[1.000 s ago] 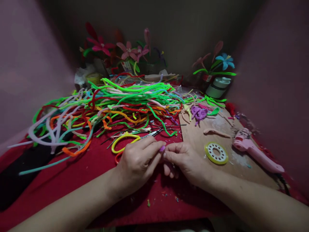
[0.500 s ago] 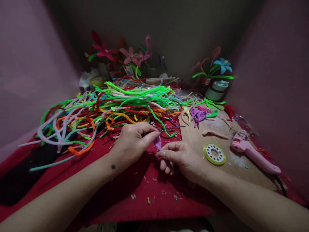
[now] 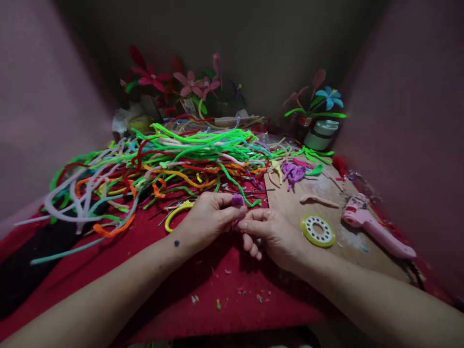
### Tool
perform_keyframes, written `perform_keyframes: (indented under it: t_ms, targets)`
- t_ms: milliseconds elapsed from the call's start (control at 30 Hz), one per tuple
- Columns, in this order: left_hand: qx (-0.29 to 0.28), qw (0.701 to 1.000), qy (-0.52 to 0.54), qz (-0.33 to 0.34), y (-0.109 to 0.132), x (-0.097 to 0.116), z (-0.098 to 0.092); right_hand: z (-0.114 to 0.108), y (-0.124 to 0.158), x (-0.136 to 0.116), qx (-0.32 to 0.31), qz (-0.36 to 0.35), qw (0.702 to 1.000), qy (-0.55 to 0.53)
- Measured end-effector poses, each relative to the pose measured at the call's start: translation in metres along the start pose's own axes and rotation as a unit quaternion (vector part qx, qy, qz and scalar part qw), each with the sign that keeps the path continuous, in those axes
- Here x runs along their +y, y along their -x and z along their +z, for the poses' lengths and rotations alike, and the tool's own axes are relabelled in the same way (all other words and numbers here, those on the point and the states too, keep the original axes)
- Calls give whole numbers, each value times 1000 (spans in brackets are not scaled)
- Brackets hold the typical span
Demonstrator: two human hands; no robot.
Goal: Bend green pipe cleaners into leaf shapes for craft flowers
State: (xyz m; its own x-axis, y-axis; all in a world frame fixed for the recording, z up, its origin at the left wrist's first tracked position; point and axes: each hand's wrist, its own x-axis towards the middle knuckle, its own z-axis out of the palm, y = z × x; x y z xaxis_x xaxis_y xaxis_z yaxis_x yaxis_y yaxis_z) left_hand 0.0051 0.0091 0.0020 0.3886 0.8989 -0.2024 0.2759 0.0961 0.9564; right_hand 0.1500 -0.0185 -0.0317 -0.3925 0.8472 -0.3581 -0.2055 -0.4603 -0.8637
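Between my two hands, over the red cloth, is a small purple fuzzy pipe-cleaner piece point(image 3: 237, 199). My left hand point(image 3: 215, 212) pinches it between thumb and forefinger, and its top sticks up above the thumb. Close beside it, my right hand point(image 3: 266, 232) has thumb and forefinger pinched at the lower end of the same piece, its other fingers curled. Fingers hide most of the lower part. Just left of my left hand lies a yellow ring-shaped handle point(image 3: 177, 215), partly covered by the hand.
A big heap of coloured pipe cleaners point(image 3: 195, 150) spreads behind my hands. On the wooden board point(image 3: 290, 203) lie purple looped pieces point(image 3: 293, 174), a tape roll point(image 3: 318, 230) and a pink glue gun point(image 3: 377, 227). Pipe-cleaner flowers point(image 3: 188, 84) and a jar point(image 3: 322, 135) stand behind.
My left hand has shifted slightly down and right, closer to my right hand. The purple piece now points up above my left thumb, and the yellow handle has come into view.
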Motion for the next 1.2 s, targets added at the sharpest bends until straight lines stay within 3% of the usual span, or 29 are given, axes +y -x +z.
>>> perform_keyframes:
  t_ms: [133, 267, 500, 667, 800, 967, 1200]
  targets:
    - [-21, 997, 68, -27, -3, -8, -1, -2, -2, 1, -19, -8, 999, -34]
    - [-49, 990, 131, -7, -4, -14, -4, -4, -3, 3, -41, -23, 997, -61]
    - [-50, 993, 97, -33, 0, -10, -4, -1, 0, 1, -31, -32, 998, -52]
    - [-97, 994, 34, -48, 2, -8, -3, 3, 6, -6, 66, -129, 988, 52]
    - [-118, 990, -28, -65, 5, -7, 1, 1, 7, -8, 111, -134, 980, 100]
    - [-113, 991, 11, -72, 8, -4, 4, -6, 1, -7, 111, -163, 978, 70]
    - [-130, 979, 62, -148, 10, -7, 2, -7, -2, -5, 69, -157, 983, 69]
